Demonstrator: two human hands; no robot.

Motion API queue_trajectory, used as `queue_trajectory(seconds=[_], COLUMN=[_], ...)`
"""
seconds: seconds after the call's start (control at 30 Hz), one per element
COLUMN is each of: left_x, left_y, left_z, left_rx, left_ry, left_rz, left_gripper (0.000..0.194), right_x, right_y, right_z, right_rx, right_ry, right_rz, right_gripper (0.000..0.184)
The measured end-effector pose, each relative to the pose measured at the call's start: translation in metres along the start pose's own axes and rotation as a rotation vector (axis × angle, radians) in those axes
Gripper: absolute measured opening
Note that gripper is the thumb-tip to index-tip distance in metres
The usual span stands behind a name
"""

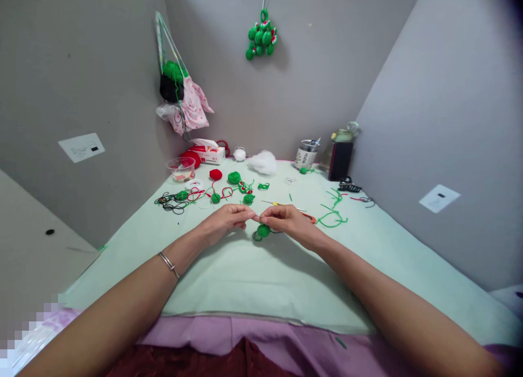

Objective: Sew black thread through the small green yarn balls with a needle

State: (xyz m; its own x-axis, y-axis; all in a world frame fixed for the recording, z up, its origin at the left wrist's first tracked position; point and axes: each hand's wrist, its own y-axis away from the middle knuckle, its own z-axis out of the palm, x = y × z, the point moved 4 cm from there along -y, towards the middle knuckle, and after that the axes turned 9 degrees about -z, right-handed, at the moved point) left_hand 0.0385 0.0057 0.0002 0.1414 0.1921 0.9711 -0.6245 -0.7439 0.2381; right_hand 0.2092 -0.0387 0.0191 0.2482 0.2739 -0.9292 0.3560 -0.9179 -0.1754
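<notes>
My left hand (231, 220) and my right hand (286, 222) meet over the middle of the table, fingertips pinched together. What lies between the fingers is too small to make out. Just below the fingertips is a small green crocheted ball (263, 231), with a dark green loop of yarn at its left and a dark strand at its right. Orange scissor handles (308, 218) show partly behind my right hand. A yellow-handled hook (272, 203) lies beyond the fingers. Two more small green balls, one of them (248, 199) nearest, rest past my left hand.
Black cord (169, 202) lies tangled at the left, near a clear plastic tub (182, 170). Toward the back are a tissue box (210, 154), white stuffing (263, 163), a tin (306, 154) and a dark box (340, 160). Green yarn scraps (333, 219) lie right of my hands.
</notes>
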Motion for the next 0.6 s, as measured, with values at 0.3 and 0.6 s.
queue_trajectory(seconds=[0.3, 0.6], left_x=[-0.005, 0.000], left_y=[-0.003, 0.000], left_z=[0.007, 0.010], left_rx=[-0.034, 0.274], left_ry=[0.222, -0.020], left_rz=[-0.014, 0.210], left_gripper=[0.025, 0.025], right_x=[0.000, -0.005], right_y=[-0.002, 0.002], right_z=[0.006, 0.018], right_rx=[0.040, 0.072], right_ry=[0.117, 0.462], right_rz=[-0.060, -0.212], right_gripper=[0.033, 0.026])
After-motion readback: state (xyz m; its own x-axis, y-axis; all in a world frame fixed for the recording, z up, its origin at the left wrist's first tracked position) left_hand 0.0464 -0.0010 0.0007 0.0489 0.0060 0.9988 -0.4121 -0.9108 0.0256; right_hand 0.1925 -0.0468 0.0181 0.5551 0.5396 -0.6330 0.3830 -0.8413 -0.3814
